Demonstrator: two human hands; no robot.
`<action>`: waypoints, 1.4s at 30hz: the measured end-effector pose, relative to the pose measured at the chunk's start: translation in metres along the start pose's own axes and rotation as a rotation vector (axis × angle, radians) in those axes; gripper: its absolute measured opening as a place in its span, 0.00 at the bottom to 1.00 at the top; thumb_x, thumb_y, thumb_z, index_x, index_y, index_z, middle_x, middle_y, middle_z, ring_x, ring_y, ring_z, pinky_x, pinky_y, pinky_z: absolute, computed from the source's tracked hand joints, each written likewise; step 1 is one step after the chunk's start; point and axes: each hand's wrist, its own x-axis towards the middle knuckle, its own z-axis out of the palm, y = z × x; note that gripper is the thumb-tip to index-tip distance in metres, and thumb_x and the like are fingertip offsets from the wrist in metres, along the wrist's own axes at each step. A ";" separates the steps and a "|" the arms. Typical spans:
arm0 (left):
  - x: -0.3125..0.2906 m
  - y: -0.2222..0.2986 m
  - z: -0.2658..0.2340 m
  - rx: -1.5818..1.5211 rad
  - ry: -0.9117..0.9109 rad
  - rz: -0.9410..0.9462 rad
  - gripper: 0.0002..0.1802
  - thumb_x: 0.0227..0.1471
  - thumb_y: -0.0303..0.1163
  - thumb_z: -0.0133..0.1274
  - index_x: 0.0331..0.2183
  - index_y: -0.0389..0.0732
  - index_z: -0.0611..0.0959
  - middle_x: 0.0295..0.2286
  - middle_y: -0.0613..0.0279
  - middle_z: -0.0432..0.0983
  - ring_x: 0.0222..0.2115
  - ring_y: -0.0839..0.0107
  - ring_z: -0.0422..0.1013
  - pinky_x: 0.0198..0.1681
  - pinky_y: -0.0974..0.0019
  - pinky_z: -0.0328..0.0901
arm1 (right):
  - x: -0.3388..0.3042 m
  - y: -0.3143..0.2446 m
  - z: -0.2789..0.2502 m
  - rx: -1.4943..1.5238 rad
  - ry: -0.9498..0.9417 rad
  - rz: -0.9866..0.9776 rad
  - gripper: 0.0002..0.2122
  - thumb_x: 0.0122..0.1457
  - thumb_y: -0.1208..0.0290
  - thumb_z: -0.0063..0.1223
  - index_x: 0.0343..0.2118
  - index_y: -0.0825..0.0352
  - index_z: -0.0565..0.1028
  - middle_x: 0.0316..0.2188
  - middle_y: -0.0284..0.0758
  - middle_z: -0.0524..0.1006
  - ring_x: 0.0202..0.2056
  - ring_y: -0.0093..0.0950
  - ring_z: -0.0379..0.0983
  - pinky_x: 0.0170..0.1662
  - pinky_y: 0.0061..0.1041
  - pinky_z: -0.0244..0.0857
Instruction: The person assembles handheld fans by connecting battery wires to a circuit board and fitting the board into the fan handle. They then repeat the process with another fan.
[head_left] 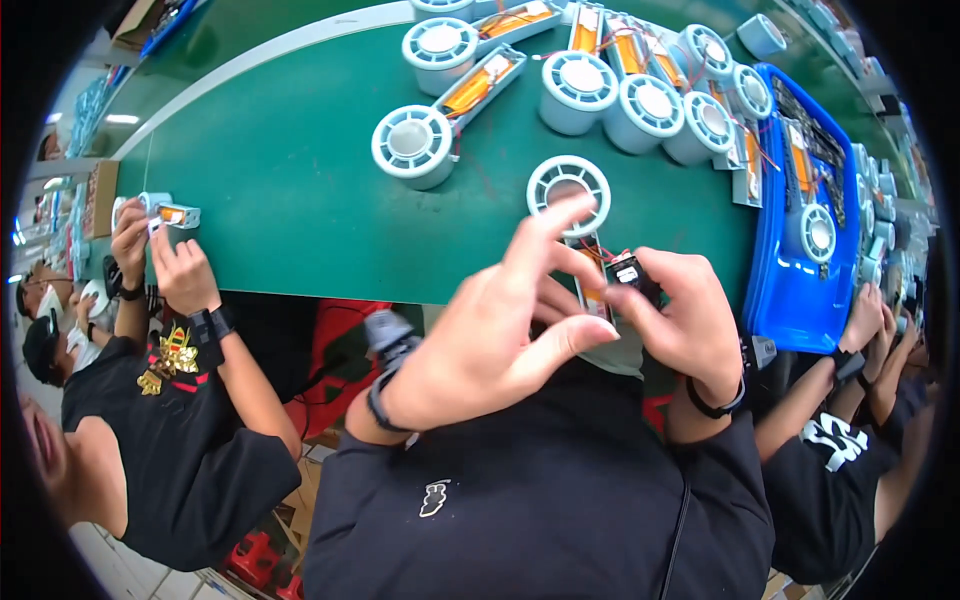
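two bare hands meet just above the near edge of a green, matte work surface. the right hand is closed around a small black boxy part with thin red and black wires, pinched between thumb and fingers. the left hand is spread wide, its index finger lifted and its thumb reaching toward the black part; it holds nothing that can be made out. just beyond the fingers lies a pale blue plastic fan unit, a round slatted grille on a narrow handle with an orange strip, partly hidden by the hands. more such round, ribbed fan units stand in a row farther back, smooth and glossy. a bright blue plastic tray lies to the right, holding more parts. at the left, another person's hands grip a similar pale piece.
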 end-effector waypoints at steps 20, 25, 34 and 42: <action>0.064 -0.030 0.004 1.270 0.034 0.614 0.09 0.48 0.28 0.65 0.31 0.40 0.79 0.42 0.64 0.76 0.58 0.51 0.64 0.59 0.43 0.52 | -0.001 0.020 0.021 -0.207 0.441 0.009 0.07 0.61 0.85 0.50 0.41 0.73 0.69 0.30 0.43 0.75 0.32 0.38 0.75 0.35 0.30 0.67; 0.072 -0.028 -0.003 1.304 0.023 0.662 0.08 0.48 0.27 0.63 0.31 0.40 0.80 0.41 0.63 0.78 0.57 0.51 0.66 0.58 0.44 0.55 | 0.003 0.028 0.023 0.106 0.366 0.026 0.08 0.64 0.83 0.48 0.45 0.73 0.71 0.31 0.41 0.77 0.32 0.32 0.75 0.37 0.28 0.67; 0.069 -0.023 -0.009 1.376 -0.002 0.801 0.06 0.43 0.28 0.57 0.29 0.40 0.82 0.34 0.60 0.79 0.51 0.52 0.72 0.55 0.41 0.63 | 0.002 0.040 0.016 -0.090 0.352 -0.152 0.11 0.65 0.77 0.46 0.47 0.73 0.74 0.34 0.47 0.77 0.33 0.41 0.76 0.39 0.32 0.69; 0.061 -0.016 -0.002 1.749 -0.118 0.792 0.11 0.42 0.37 0.59 0.26 0.40 0.88 0.39 0.57 0.79 0.54 0.50 0.70 0.56 0.38 0.65 | -0.007 0.061 0.017 0.083 0.310 -0.033 0.10 0.61 0.82 0.52 0.46 0.74 0.73 0.36 0.41 0.77 0.36 0.32 0.74 0.41 0.28 0.68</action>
